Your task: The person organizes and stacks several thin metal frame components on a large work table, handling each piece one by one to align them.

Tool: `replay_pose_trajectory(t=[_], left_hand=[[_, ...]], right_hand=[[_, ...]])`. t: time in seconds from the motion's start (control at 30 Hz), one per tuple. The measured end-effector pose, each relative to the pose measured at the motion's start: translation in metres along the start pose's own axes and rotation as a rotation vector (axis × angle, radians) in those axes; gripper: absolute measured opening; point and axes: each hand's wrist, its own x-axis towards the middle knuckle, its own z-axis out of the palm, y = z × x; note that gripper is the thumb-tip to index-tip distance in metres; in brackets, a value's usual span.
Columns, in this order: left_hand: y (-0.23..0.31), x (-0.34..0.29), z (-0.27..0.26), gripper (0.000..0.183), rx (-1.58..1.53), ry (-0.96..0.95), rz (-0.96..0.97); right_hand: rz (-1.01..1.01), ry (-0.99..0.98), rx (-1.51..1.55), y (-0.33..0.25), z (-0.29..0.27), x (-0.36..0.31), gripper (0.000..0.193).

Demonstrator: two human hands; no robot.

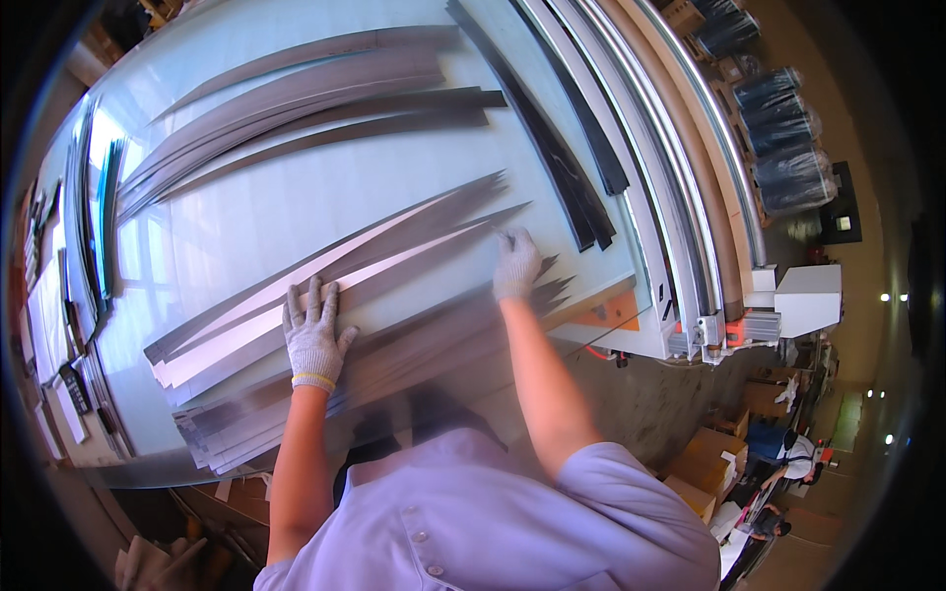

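Note:
My left hand [315, 340], in a pale knit glove, lies flat with fingers spread on a fan of long thin grey strips [222, 330]. The strips overlap and run slantwise across the table. My right hand [517, 264], gloved too, has its fingers closed at the pointed right end of one strip [434, 248] in that fan. The exact grip is partly hidden by the hand. Nearer to me, under both forearms, lies a second spread stack of grey strips [424, 340], some reaching the table's front edge.
On the glass-like tabletop [345, 182], more grey strips [296, 94] lie at the far side. Long black strips [542, 128] lie at the right, beside a machine with long rollers [680, 148]. Beyond are black wrapped rolls [788, 148], cardboard boxes [705, 463] and other people [800, 461].

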Motion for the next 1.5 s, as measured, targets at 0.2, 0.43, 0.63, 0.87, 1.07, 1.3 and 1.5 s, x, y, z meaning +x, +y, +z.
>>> replay_pose_trajectory(t=[0.2,0.43,0.63,0.87,1.07,1.3,1.5], left_hand=[[0.008,0.003,-0.002,0.083,-0.002,-0.016,-0.019],[0.003,0.002,0.003,0.083,0.021,-0.02,-0.026],[0.007,0.002,0.0,0.083,0.023,-0.042,-0.034],[0.004,0.001,0.002,0.084,0.024,-0.044,-0.034],[0.001,0.001,0.007,0.086,0.03,-0.022,-0.022],[0.003,0.007,-0.002,0.078,-0.045,-0.023,-0.025],[0.065,0.073,0.0,0.038,-0.313,0.19,0.043]], right_hand=[[-0.061,0.068,0.157,0.018,0.023,0.027,0.011],[-0.079,0.022,0.131,0.001,0.016,0.023,0.011],[-0.119,0.034,0.131,0.005,0.02,0.022,0.01],[-0.068,-0.083,0.145,-0.008,0.027,0.009,0.012],[-0.201,-0.119,0.056,-0.023,0.036,-0.01,0.011],[-0.428,-0.152,0.09,-0.039,0.051,-0.028,0.006],[-0.391,-0.229,0.16,-0.04,0.049,-0.033,0.009]])
